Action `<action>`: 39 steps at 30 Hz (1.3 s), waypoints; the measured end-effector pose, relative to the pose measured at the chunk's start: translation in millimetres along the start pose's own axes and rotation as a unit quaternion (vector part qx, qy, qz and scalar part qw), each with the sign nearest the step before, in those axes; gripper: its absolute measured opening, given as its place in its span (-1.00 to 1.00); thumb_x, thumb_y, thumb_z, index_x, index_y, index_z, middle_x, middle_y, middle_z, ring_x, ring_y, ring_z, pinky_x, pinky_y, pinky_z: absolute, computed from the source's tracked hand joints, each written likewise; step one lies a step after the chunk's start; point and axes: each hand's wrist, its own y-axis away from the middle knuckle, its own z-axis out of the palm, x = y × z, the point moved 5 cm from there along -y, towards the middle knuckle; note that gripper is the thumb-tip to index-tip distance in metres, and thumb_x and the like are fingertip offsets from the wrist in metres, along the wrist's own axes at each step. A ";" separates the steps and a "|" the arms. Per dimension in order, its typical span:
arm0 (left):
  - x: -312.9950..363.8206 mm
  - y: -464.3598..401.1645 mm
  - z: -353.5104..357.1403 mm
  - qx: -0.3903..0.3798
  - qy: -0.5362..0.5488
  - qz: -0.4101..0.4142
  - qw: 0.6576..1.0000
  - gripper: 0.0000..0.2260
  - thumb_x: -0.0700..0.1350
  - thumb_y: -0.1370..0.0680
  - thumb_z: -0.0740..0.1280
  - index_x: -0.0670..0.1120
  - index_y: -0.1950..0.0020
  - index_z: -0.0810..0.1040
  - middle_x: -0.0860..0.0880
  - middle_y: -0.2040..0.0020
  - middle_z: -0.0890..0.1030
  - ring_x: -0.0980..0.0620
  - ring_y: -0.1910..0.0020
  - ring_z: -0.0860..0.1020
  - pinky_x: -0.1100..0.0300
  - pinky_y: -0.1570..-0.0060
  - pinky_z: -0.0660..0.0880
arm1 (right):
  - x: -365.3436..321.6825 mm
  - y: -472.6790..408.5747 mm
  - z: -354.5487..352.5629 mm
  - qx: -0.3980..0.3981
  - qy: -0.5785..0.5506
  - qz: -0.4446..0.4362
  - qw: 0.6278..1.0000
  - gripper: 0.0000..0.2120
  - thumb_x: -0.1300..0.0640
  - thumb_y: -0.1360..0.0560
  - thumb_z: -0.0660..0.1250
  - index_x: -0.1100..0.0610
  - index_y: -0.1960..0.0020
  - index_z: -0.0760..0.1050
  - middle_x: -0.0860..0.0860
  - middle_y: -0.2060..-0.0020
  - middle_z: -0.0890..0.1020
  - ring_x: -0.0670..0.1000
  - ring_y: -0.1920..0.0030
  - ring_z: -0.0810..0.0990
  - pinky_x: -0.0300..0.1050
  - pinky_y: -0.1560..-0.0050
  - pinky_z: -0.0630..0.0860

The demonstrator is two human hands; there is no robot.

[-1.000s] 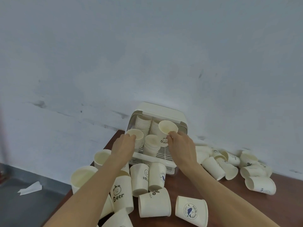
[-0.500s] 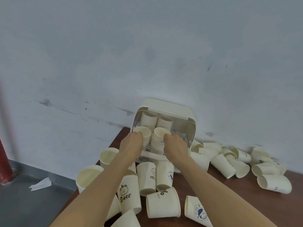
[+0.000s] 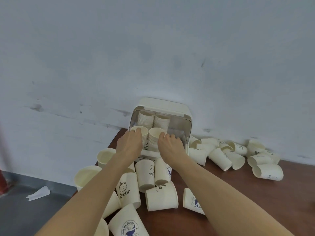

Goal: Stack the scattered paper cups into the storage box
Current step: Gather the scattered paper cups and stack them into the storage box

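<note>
A cream storage box (image 3: 170, 106) with its clear front lid raised stands against the wall. Two tall cup stacks (image 3: 154, 120) fill its back. In front stand two shorter stacks. My left hand (image 3: 130, 143) grips the top cup of the left front stack (image 3: 143, 131). My right hand (image 3: 170, 143) grips the top cup of the right front stack (image 3: 154, 133). Scattered paper cups lie on the brown table (image 3: 255, 201), some upright, some on their sides.
Printed cups crowd the near left, among them a "Bear" cup (image 3: 127, 189) and a whale-print cup (image 3: 129, 225). Another pile of tipped cups (image 3: 238, 154) lies right of the box. The table's left edge drops to a grey floor with a paper scrap (image 3: 38, 193).
My right hand has lowered its cup onto the right front stack. My left hand stays on the left front stack. The view has shifted slightly.
</note>
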 end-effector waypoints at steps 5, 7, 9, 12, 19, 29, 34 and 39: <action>10.7 12.4 -13.5 0.005 -0.005 0.009 1.000 -0.75 -0.27 -0.56 0.11 -0.14 -0.21 0.40 -0.12 -0.13 0.54 -0.15 -0.09 0.50 0.07 0.20 0.35 | 8.6 21.4 -16.4 0.023 0.043 -0.026 0.998 -0.67 0.36 -0.43 0.30 0.31 -0.17 0.38 0.19 -0.02 0.56 0.18 -0.02 0.55 -0.01 0.09 0.45; 17.6 18.2 -17.3 0.005 0.001 0.020 1.000 -0.76 -0.27 -0.56 0.11 -0.13 -0.20 0.40 -0.12 -0.11 0.54 -0.16 -0.07 0.51 0.06 0.21 0.35 | 14.6 31.6 -20.8 0.023 0.038 -0.026 0.999 -0.72 0.36 -0.44 0.29 0.29 -0.14 0.41 0.17 -0.01 0.57 0.17 0.00 0.55 -0.01 0.07 0.45; 27.1 25.6 -19.3 0.000 0.018 0.031 0.999 -0.80 -0.23 -0.57 0.12 -0.11 -0.18 0.39 -0.11 -0.08 0.56 -0.16 -0.03 0.53 0.06 0.22 0.37 | 23.1 43.3 -24.4 0.026 0.021 -0.019 0.999 -0.77 0.35 -0.45 0.26 0.25 -0.10 0.43 0.16 -0.01 0.57 0.16 -0.01 0.55 -0.03 0.06 0.44; 43.6 39.6 -21.8 -0.009 0.044 0.038 0.998 -0.81 -0.18 -0.60 0.10 -0.11 -0.18 0.40 -0.13 -0.07 0.58 -0.18 -0.03 0.55 0.04 0.17 0.44 | 38.4 62.1 -25.2 0.026 -0.017 0.001 1.000 -0.75 0.35 -0.47 0.21 0.23 -0.14 0.43 0.16 -0.05 0.56 0.17 -0.08 0.52 -0.05 0.11 0.35; 85.5 52.0 -15.6 -0.027 0.048 0.078 0.995 -0.75 -0.10 -0.63 0.09 -0.05 -0.28 0.40 -0.09 -0.10 0.60 -0.16 -0.06 0.56 0.01 0.10 0.47 | 84.0 99.9 -14.9 -0.010 -0.045 0.063 0.997 -0.62 0.31 -0.48 0.24 0.25 -0.28 0.34 0.20 -0.17 0.50 0.22 -0.19 0.48 0.02 -0.01 0.45; 138.3 65.4 -10.7 -0.060 0.038 0.145 0.987 -0.78 -0.12 -0.61 0.11 -0.06 -0.24 0.42 -0.11 -0.07 0.61 -0.14 -0.02 0.56 0.02 0.09 0.50 | 139.9 140.3 -8.6 -0.028 -0.071 0.117 0.990 -0.76 0.22 -0.52 0.21 0.18 -0.19 0.39 0.11 -0.09 0.53 0.13 -0.11 0.50 -0.08 0.10 0.32; 161.3 71.8 -8.5 -0.078 0.043 0.159 0.983 -0.76 -0.06 -0.64 0.08 -0.06 -0.26 0.41 -0.11 -0.11 0.58 -0.12 -0.06 0.54 0.03 0.03 0.49 | 158.0 153.2 -7.7 -0.038 -0.079 0.134 0.987 -0.77 0.23 -0.52 0.20 0.19 -0.17 0.39 0.12 -0.08 0.53 0.14 -0.11 0.51 -0.05 0.08 0.36; 175.4 78.9 -3.1 -0.086 0.054 0.166 0.981 -0.73 -0.06 -0.65 0.07 -0.01 -0.30 0.41 -0.07 -0.14 0.60 -0.08 -0.07 0.54 0.02 0.00 0.50 | 171.8 165.0 -4.6 -0.044 -0.077 0.149 0.985 -0.79 0.25 -0.51 0.19 0.18 -0.14 0.40 0.10 -0.05 0.54 0.12 -0.07 0.53 -0.10 0.18 0.30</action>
